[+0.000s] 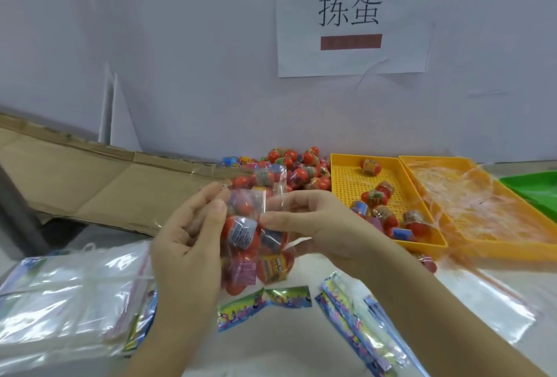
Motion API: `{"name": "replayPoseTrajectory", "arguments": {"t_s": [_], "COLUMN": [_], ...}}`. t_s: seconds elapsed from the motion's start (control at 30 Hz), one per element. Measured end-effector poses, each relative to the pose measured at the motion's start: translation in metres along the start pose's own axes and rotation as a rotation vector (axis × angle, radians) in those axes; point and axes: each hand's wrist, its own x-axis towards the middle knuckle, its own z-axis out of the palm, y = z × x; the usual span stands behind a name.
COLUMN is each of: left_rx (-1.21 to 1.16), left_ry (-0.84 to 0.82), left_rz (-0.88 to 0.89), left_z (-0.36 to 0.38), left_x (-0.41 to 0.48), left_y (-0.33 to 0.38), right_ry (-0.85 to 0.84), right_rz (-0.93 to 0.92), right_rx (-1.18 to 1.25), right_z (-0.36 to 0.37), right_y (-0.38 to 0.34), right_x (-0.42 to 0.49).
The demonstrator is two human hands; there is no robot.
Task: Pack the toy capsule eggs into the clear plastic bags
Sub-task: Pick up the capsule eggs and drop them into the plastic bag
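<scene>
Viewed from my remote station, the only writing I can read is 2 large black Chinese characters, 拣蛋, printed on a white paper sheet [351, 11] fixed to the pale wall [180, 45], just above a plain brown-red bar [351, 42]. The wrappers on the toy capsule eggs [241, 230] inside the clear plastic bag [275, 179] carry fine print, and the bright card strips [265, 301] below show coloured graphics. All of it is too small and blurred for me to make out.
</scene>
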Motion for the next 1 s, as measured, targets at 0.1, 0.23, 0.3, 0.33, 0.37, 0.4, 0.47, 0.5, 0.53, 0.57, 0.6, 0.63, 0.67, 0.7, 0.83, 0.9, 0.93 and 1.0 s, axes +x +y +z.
{"name": "replayPoseTrajectory", "arguments": {"t_s": [0.1,0.23,0.3,0.33,0.37,0.4,0.47,0.5,0.53,0.57,0.6,0.63,0.67,0.7,0.83,0.9,0.93,1.0], "left_rx": [-0.133,-0.152,-0.146,-0.142,-0.141,-0.139,-0.130,-0.121,-0.103,-0.086,-0.079,-0.077,-0.078,-0.085,-0.111,-0.075,-0.069,-0.088], "left_ry": [-0.067,-0.042,-0.019,-0.012,-0.007,-0.008,-0.007,-0.007,-0.007,-0.008,-0.011,-0.017,-0.025,-0.039,-0.204,-0.225,-0.213,-0.203], "left_rz": [-0.155,-0.250,-0.241,-0.229,-0.220,-0.216,-0.220,-0.221,-0.219,-0.218,-0.214,-0.208,-0.205,-0.211,-0.315,-0.305,-0.298,-0.306], "left_z": [0.000,-0.004,-0.004,-0.003,-0.003,-0.004,-0.005,-0.005,-0.005,-0.005,-0.005,-0.005,-0.005,-0.006,-0.007,-0.009,-0.010,-0.010], "left_x": [0.004,0.011,0.012,0.012,0.012,0.012,0.012,0.012,0.013,0.013,0.013,0.013,0.013,0.014,0.017,0.018,0.018,0.019], "left_y": [0.005,0.002,0.001,0.001,0.002,0.003,0.003,0.004,0.004,0.004,0.004,0.005,0.006,0.006,0.010,0.008,0.007,0.006], "right_ry": [0.090,0.117,0.106,0.099,0.090,0.076,0.034,0.006,-0.021,-0.042,-0.055,-0.060,-0.061,-0.060,-0.054,-0.057,-0.061,-0.073], "right_rz": [-0.060,-0.140,-0.154,-0.154,-0.149,-0.139,-0.117,-0.105,-0.094,-0.085,-0.076,-0.070,-0.067,-0.069,-0.082,-0.090,-0.095,-0.102], "right_rx": [0.082,0.124,0.151,0.159,0.167,0.174,0.184,0.193,0.203,0.213,0.225,0.237,0.244,0.245,0.225,0.211,0.211,0.228], "right_z": [0.000,-0.002,-0.003,-0.004,-0.005,-0.006,-0.009,-0.010,-0.012,-0.014,-0.015,-0.017,-0.018,-0.018,-0.017,-0.018,-0.018,-0.020], "right_y": [-0.004,-0.008,-0.008,-0.007,-0.007,-0.006,-0.006,-0.006,-0.006,-0.006,-0.006,-0.006,-0.006,-0.005,-0.004,-0.005,-0.005,-0.006], "right_x": [-0.001,-0.003,-0.003,-0.003,-0.002,-0.002,-0.002,-0.002,-0.002,-0.002,-0.002,-0.002,-0.002,-0.002,-0.001,-0.001,-0.001,-0.001]}}
